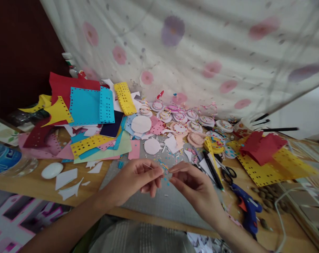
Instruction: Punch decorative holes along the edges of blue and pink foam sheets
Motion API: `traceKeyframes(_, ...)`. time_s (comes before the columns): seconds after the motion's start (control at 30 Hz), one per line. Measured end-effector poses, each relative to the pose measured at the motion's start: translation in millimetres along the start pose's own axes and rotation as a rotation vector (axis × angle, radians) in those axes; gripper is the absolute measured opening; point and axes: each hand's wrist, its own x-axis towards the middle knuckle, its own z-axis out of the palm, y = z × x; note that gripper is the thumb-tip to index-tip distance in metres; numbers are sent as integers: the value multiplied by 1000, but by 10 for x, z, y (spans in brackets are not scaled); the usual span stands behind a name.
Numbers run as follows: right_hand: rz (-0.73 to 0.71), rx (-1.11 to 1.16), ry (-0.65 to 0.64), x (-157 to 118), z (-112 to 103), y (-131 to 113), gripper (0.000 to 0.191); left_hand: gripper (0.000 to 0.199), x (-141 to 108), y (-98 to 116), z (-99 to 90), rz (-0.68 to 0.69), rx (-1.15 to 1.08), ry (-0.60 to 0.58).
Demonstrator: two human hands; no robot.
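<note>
Above the grey cutting mat (138, 202), my left hand (145, 177) and my right hand (192, 184) nearly meet at their fingertips. Thumb and index finger of the left hand pinch a thin pale strip (149, 166), too fine to identify surely. My right hand is also closed in a pinch close to the left fingertips; what it grips is too small to make out. Tiny blue and yellow paper bits (163, 163) lie on the mat around the fingers. Just beyond are two white paper discs (141, 124), one lower and nearer the hands.
Coloured punched paper (85, 105) is piled at left beside a water bottle (8, 160). Several decorated paper hats (179, 128) line the back by the curtain (175, 63). At right lie scissors (229, 172), a blue glue gun (250, 212) and its cable (280, 221).
</note>
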Motion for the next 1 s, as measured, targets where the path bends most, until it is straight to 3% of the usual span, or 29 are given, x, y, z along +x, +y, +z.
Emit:
traceKeyframes(0.2,-187,-137,27,-5,-25,-10,11,31,17,52,-27,-100,-94,-31)
traceKeyframes(0.33,-537,-444,-8,-27,-96,-9,23,31,34,83,-70,-215,-129,-57)
traceKeyframes(0.43,-794,-739,-99,-34,-170,-27,20,29,35,74,-107,-290,-110,-114)
traceKeyframes(0.5,-948,-897,-180,-26,-217,-51,17,28,19,82,-112,-288,-79,-132)
traceKeyframes(0.57,-1010,-957,-232,-9,-259,-74,18,27,-8,120,-93,-240,-35,-114)
traceKeyframes(0.63,-909,-895,-253,17,-302,-88,23,28,-39,189,-55,-177,38,-83)
traceKeyframes(0.7,-715,-726,-321,53,-348,-94,30,31,-69,264,-14,-121,132,-56)
traceKeyframes(0.87,-55,-20,-572,216,-475,-103,25,23,-113,345,24,24,332,18)
traceKeyframes(0.93,132,163,-679,296,-506,-112,34,20,-117,352,9,105,467,-16)
traceKeyframes(1.0,249,207,-753,364,-510,-131,37,19,-119,374,-13,235,652,-79)
